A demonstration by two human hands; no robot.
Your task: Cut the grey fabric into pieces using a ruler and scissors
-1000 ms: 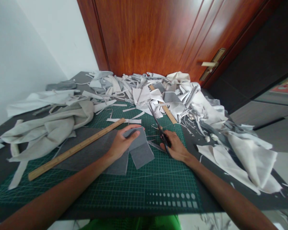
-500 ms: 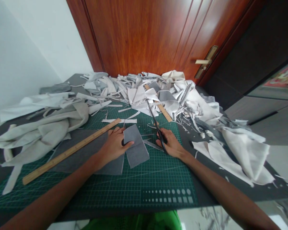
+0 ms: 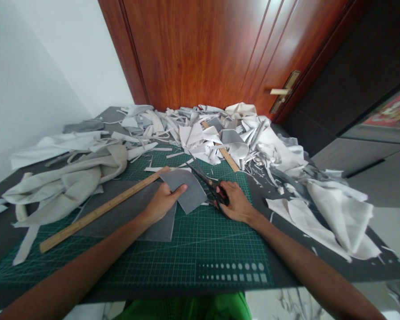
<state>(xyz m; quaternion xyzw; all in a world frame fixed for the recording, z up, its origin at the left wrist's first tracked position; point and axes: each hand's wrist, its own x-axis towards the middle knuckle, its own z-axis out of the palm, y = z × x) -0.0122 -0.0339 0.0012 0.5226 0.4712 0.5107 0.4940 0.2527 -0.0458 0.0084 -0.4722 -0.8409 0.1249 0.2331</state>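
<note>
Between thumb and fingers, my left hand point(image 3: 163, 201) pinches a small grey fabric piece point(image 3: 186, 189), tilted above the mat. My right hand point(image 3: 235, 201) is wrapped round the handles of black scissors point(image 3: 205, 178). Their blades point away and to the left, spread a little, close to the far right edge of the grey piece. Whether they touch it I cannot tell. Beneath my left hand lies a larger grey fabric sheet point(image 3: 156, 226), with a wooden ruler point(image 3: 103, 208) slanting across it.
A green cutting mat point(image 3: 220, 249) covers the middle of the dark table. White and grey scraps point(image 3: 200, 138) heap up along the back, with a second wooden ruler point(image 3: 228, 158) among them. Beige cloth point(image 3: 76, 178) lies at left, white cloth point(image 3: 340, 218) at right. A wooden door point(image 3: 193, 53) stands behind.
My left hand has turned the small grey piece and brought its far corner toward the scissors. The scissors have swung left, and their blades now spread apart.
</note>
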